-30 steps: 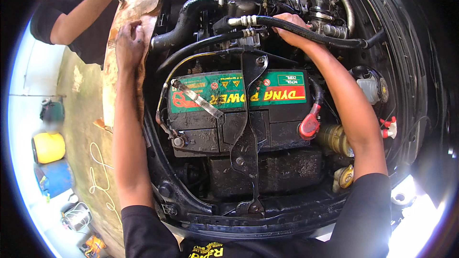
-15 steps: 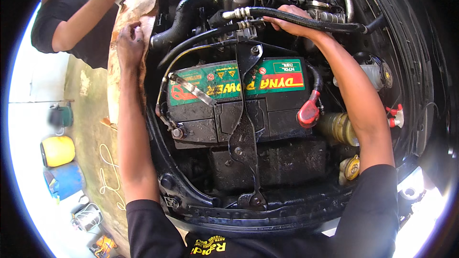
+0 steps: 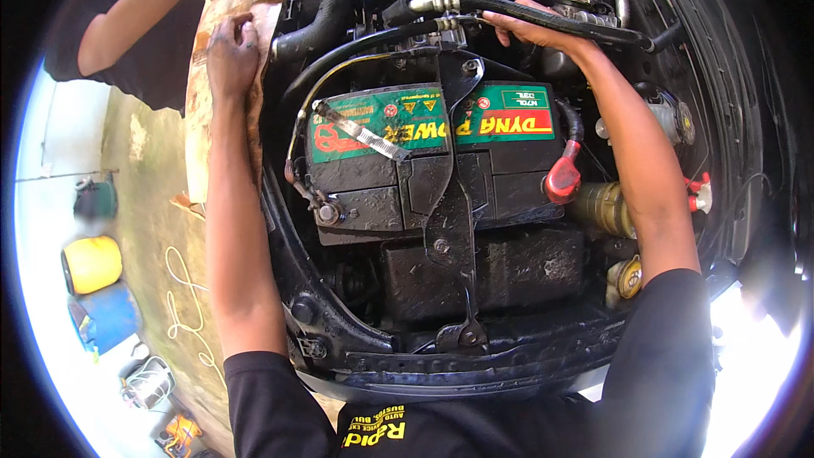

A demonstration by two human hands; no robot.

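- Hose, black (image 3: 585,28), crosses the far part of the engine bay (image 3: 526,365), running from a metal fitting near mid-bay toward the right edge.
- Right hand (image 3: 543,32) lies behind and against this hose, showing on both sides of it; how tightly it closes cannot be told. Placement suggests steadying.
- Left hand (image 3: 232,59) rests at the bay's left edge, fingers partly curled, nothing visibly held; judged to be a prop for the body.
- Brown sheet (image 3: 199,127) lies beneath that hand along the left edge, presumably shielding bodywork.
- Battery (image 3: 424,174) sits toward the front edge; dark bracket (image 3: 445,229) spans it, apparently for restraint.
- Surface: battery casing grimy, label green.
- Room: second person (image 3: 153,64) beyond the far left corner; stained floor (image 3: 140,178), yellow container (image 3: 93,265) and blue container (image 3: 114,318) past the left edge.
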